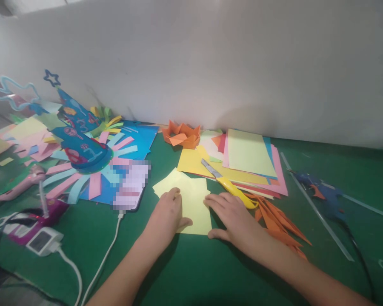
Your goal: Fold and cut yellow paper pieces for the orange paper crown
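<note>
Several pale yellow sheets of paper (pixel 195 210) lie fanned and overlapping on the green table before me. My left hand (pixel 166 214) rests on their left side, its thumb stretched over the paper and its fingers slightly bent. At the right edge of the sheets, my right hand (pixel 232 217) lies with fingers extended and thumb apart, fingertips at the paper's border. A yellow utility knife (pixel 230 186) lies just beyond the right hand, blade end pointing away to the left. Folded orange paper spikes (pixel 279 221) are partly hidden behind my right hand and forearm.
Stacked coloured paper (pixel 250 153) and an orange folded paper ring (pixel 181 134) lie near the wall. A blue glue gun (pixel 322 193) is on the right. Decorated blue cone hats (pixel 83 148), a phone (pixel 132 185) on a cable, and a power strip (pixel 35 225) occupy the left.
</note>
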The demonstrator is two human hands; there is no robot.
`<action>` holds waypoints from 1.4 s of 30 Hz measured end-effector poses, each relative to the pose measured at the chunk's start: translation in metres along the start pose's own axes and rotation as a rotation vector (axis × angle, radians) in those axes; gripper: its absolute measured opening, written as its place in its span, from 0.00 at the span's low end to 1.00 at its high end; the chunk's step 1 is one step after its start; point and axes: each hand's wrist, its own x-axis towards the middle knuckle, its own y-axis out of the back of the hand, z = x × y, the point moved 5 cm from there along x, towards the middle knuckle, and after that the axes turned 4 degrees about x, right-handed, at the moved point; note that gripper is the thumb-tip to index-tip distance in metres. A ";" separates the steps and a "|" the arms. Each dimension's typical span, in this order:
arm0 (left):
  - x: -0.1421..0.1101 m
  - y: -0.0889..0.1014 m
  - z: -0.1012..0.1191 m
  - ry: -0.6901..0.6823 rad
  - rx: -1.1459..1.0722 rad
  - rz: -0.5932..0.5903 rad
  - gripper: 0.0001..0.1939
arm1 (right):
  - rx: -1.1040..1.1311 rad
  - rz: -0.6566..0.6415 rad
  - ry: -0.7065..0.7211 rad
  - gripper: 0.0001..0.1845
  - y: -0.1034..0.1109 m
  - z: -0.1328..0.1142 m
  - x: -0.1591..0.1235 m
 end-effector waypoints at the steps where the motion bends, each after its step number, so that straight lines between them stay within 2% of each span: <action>1: 0.000 -0.001 -0.001 -0.008 0.001 0.011 0.26 | 0.006 0.013 0.010 0.31 0.000 -0.003 -0.005; 7: -0.001 -0.005 -0.004 -0.065 0.000 0.076 0.24 | 0.060 0.041 0.076 0.22 -0.005 -0.022 -0.036; 10: 0.000 -0.006 -0.005 -0.050 -0.012 0.072 0.24 | 0.046 0.043 0.062 0.20 -0.007 -0.021 -0.038; 21: 0.000 0.000 0.000 -0.033 0.049 0.032 0.23 | -0.143 0.076 -0.034 0.15 0.004 0.010 0.028; 25: 0.000 0.002 0.002 -0.028 0.036 0.032 0.23 | -0.171 0.091 -0.057 0.15 0.004 0.013 0.036; 29: 0.000 0.000 0.000 -0.034 0.015 0.050 0.23 | -0.172 0.112 -0.037 0.17 -0.002 0.007 0.021; 34: -0.001 -0.004 -0.002 -0.051 0.013 0.077 0.25 | -0.166 0.136 0.062 0.17 -0.010 -0.015 -0.019; 38: -0.001 -0.004 -0.002 -0.023 -0.017 0.050 0.24 | -0.128 0.177 0.106 0.17 -0.009 -0.030 -0.047; 42: -0.003 0.001 -0.004 -0.041 -0.052 0.084 0.24 | -0.062 0.138 0.094 0.14 -0.006 -0.032 -0.053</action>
